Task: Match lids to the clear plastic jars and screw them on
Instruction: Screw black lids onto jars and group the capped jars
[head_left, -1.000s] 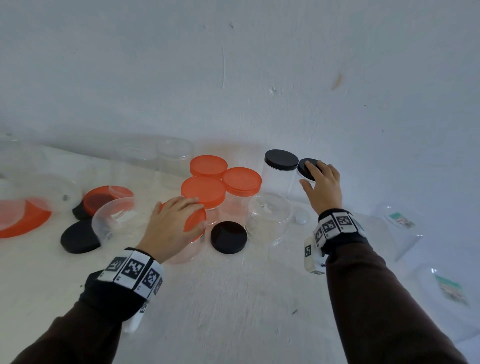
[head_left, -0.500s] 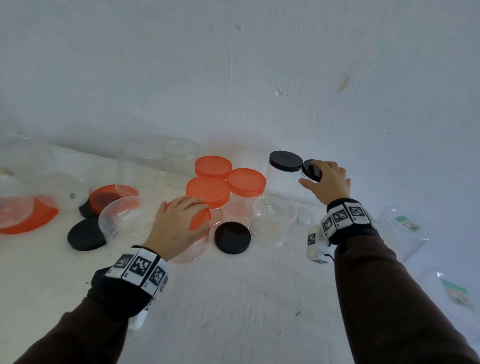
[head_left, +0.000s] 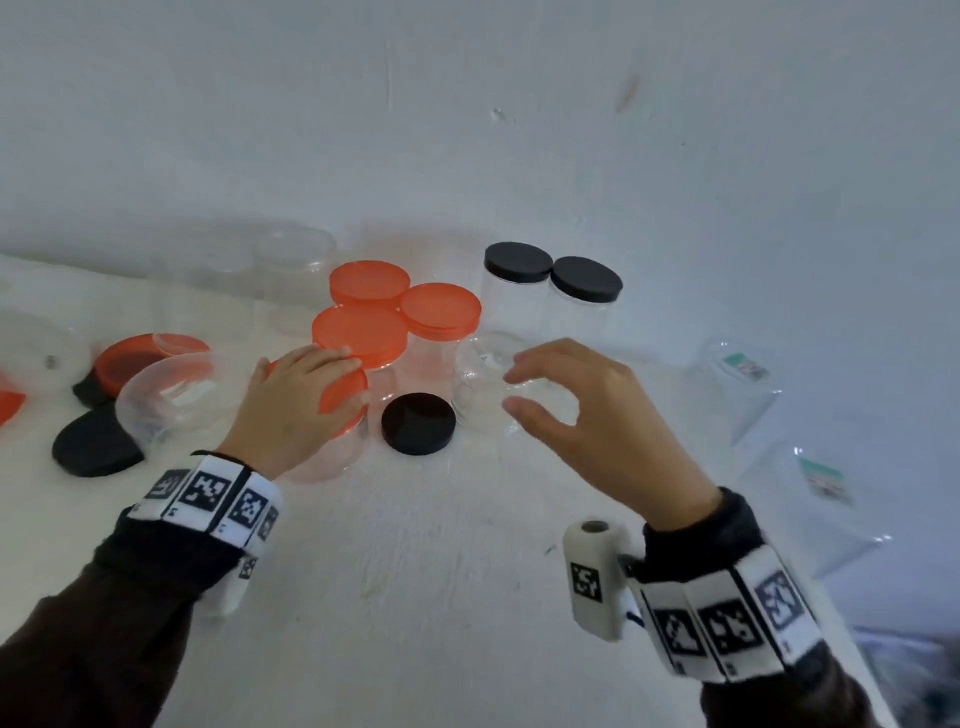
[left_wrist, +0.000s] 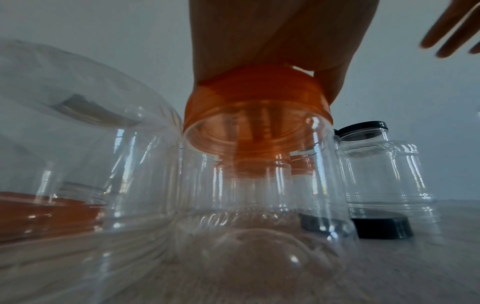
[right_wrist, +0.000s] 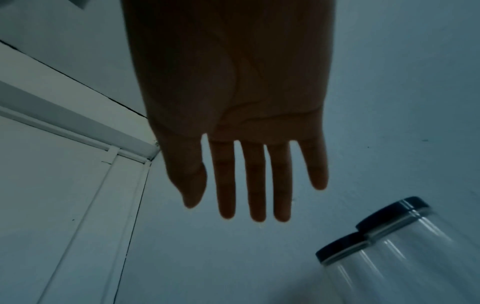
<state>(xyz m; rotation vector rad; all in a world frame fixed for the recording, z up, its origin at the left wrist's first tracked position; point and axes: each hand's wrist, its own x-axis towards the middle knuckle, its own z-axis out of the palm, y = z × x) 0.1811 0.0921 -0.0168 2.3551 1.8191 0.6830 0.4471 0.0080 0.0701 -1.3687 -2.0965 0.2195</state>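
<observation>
On the white table (head_left: 415, 571), near its middle, stands a clear jar (left_wrist: 259, 195) capped with an orange lid (head_left: 345, 397). Left hand (head_left: 291, 410) lies over that lid from above, fingers curled round its rim, gripping it; left wrist view shows the thumb down the lid's right edge. Just right of this jar a loose black lid (head_left: 418, 423) lies flat. Beside that, an open jar (head_left: 485, 384) with no lid. Right hand (head_left: 587, 421) hovers over the open jar, fingers spread and relaxed, holding nothing, touching nothing that can be seen. Behind: three orange-lidded jars (head_left: 363, 332) clustered, touching or nearly so. Right of them two black-lidded jars (head_left: 550, 291) side by side by the wall (head_left: 467, 130). Left side: a jar on its side (head_left: 166, 395), another black lid (head_left: 93, 449), an orange lid upturned (head_left: 135, 364). Far right, clear containers with labels (head_left: 743, 384), blurred.
</observation>
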